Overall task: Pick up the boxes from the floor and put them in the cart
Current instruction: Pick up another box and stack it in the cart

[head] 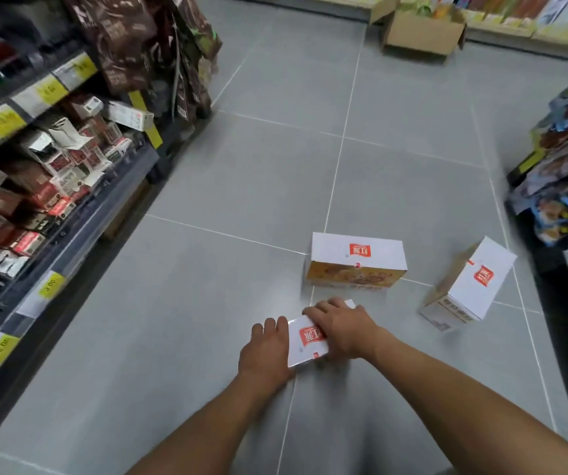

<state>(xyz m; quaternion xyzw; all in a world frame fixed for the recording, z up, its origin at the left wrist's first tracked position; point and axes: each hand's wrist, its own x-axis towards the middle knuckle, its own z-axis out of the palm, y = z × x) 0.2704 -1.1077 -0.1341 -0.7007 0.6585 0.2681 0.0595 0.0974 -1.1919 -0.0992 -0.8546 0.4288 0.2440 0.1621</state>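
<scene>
On the head camera I see a shop aisle with a grey tiled floor (241, 173), and both of my hands are down at the near box (306, 351). It is white with a red logo on top and sits on the floor just in front of me, over a tile seam.

My left hand (264, 351) is set against the box's left side with the back of the hand up and the fingers close together. I cannot tell whether they hook under the edge. My right hand (340, 329) lies over the right part of the top, and its fingers (320, 308) bend across the far edge, so it has a hold on the box. The thumb is hidden.

A second box (357, 260) lies flat on the floor just beyond, white face up and printed orange side toward me. It does not touch the near one. A third box (471, 286) is off to the right, turned at an angle and tipped up on one end.

Stocked shelves (36, 173) with yellow price tags line the left side, and another rack of packets (566, 186) stands on the right. An open cardboard carton (419, 36) sits on the floor at the far end.
</scene>
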